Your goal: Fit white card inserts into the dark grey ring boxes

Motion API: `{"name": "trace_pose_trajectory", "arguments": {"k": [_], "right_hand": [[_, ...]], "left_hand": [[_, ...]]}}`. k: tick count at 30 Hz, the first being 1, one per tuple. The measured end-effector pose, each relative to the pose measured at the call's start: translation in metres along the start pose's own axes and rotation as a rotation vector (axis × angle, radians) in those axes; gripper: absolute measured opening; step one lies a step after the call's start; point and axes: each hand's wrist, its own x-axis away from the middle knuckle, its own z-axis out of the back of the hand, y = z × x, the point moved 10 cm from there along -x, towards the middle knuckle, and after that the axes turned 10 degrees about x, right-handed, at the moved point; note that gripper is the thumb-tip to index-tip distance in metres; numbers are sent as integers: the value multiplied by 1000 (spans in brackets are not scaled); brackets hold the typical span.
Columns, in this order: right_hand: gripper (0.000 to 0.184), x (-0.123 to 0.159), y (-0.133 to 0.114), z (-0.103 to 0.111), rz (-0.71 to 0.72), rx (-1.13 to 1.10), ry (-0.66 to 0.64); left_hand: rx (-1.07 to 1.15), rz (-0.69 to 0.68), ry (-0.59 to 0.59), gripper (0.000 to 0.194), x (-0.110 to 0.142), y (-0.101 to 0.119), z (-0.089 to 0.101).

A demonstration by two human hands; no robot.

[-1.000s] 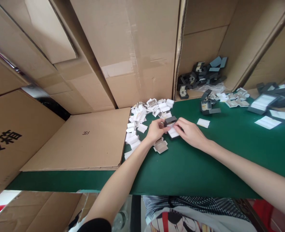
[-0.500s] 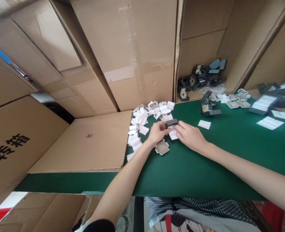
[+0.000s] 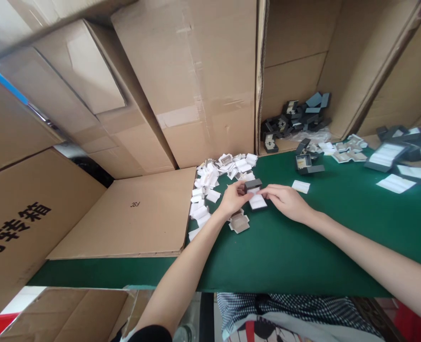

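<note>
The left hand (image 3: 234, 198) keeps its grip clamped on the open dark box (image 3: 253, 183) over the green tabletop (image 3: 267, 266); the right hand (image 3: 288, 202) has drawn outward since half a second ago, baring more white lining (image 3: 258, 202), its grip at the box's edge, pinched or apart I cannot tell

- Small box (image 3: 253, 184): dark grey shell, white lining.
- Loose paper pieces (image 3: 208, 176): white, a few greyish beige.
- Folded card (image 3: 239, 223): greyish beige.
- Tabletop (image 3: 282, 259): deep green.
- Flat cardboard (image 3: 153, 228): plain tan, marked with small black letters.
- Large carton (image 3: 53, 185): tan, printed with bold black characters.
- Heaped boxes (image 3: 301, 118): dark grey to black, cream inside, with bluish-grey panels.
- Boxes at far right (image 3: 385, 156): dark grey, lined in white.
- Clothing at the waist (image 3: 310, 305): fine black-and-white check.
- Printed cloth below (image 3: 263, 328): red, black and white.
- Left sleeve (image 3: 150, 334): plain black.
- Strip at upper left (image 3: 5, 83): bright blue.
</note>
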Motion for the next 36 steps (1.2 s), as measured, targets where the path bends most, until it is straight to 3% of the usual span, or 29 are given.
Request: {"name": "trace_pose_trajectory", "arguments": {"k": [3,6,9,11,13,16,22,27,31,36], "right_hand": [[31,-1,13,4,-49,-152,-9],[27,-1,18,9,-102,-168,19],[25,-1,13,13,-87,-122,45],[25,-1,9,15,-67,-88,57],[25,-1,9,15,-58,-67,67],[26,-1,12,15,-70,-48,93],[26,-2,18,15,-108,-12,102],[26,-2,18,15,-131,-26,101],[22,-3,21,13,-163,-30,91],[26,-3,21,10,-142,-123,76]], "left_hand": [[-169,-88,93,45,5,20,11],[-394,-386,226,27,20,66,19],[-630,-648,156,14,39,97,-3],[-777,-701,32,19,45,97,-26],[-899,-667,-67,24,47,87,-45],[-1029,-567,-94,23,46,71,-58],[-1104,-474,-107,29,36,52,-53],[-990,-424,-69,35,24,45,-33],[-891,-419,-96,35,21,46,-28],[-493,-347,-69,36,18,55,-11]]}}
